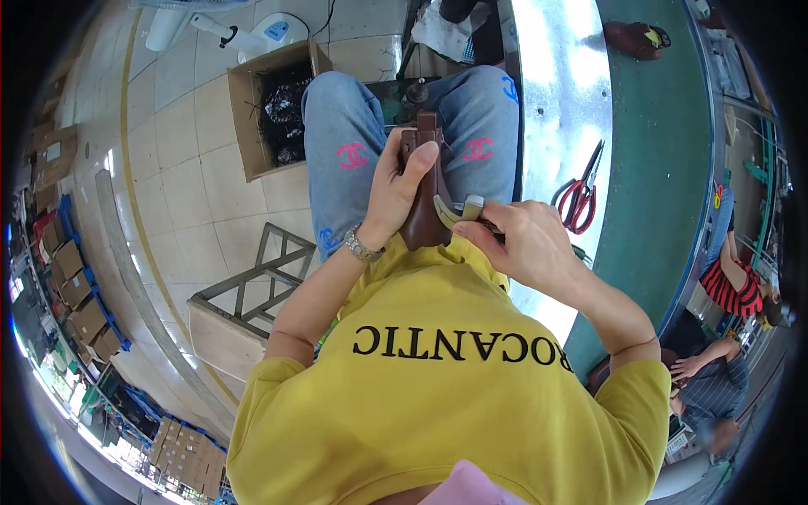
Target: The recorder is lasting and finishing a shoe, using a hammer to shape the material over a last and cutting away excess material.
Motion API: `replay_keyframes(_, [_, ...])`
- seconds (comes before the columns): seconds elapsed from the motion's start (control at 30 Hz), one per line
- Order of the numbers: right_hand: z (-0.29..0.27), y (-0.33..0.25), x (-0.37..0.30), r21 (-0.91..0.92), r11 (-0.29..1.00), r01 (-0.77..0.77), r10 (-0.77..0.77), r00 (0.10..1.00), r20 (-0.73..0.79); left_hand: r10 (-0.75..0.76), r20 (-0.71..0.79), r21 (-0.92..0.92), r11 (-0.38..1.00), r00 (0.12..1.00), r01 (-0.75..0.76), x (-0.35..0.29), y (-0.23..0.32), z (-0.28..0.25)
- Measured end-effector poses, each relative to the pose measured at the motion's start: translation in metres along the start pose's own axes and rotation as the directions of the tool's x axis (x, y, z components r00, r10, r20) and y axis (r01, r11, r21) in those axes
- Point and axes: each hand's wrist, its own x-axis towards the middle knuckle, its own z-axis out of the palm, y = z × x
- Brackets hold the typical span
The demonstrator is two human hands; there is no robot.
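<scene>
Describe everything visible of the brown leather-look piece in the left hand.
The brown leather-look piece is smooth and slightly glossy, with a narrow squared tab at its far end and a broad, rounded end nearest the body. It is held lengthwise in front of the person, between the thighs. The left hand grips its left side, thumb across its upper face, hiding part of it. A curved metal tool in the right hand is at its right edge; whether they touch is unclear.

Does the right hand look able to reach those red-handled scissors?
Probably yes: the scissors lie beside the right hand on the metal surface, with nothing visible between. That hand grips a metal-headed tool, which might need putting down first.
</scene>
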Motion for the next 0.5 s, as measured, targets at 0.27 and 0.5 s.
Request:
replay_keyframes(0.27, [0.012,0.033,0.006,0.722,0.504,-0.474,0.194,0.877,0.440,-0.016,0.050,-0.075,0.997,0.999,0.020,0.007,-0.002,-0.010])
replay_keyframes(0.5, [0.017,0.029,0.012,0.748,0.483,-0.455,0.066,0.871,0.487,-0.023,0.054,-0.063,0.998,0.998,0.026,0.002,0.001,0.000])
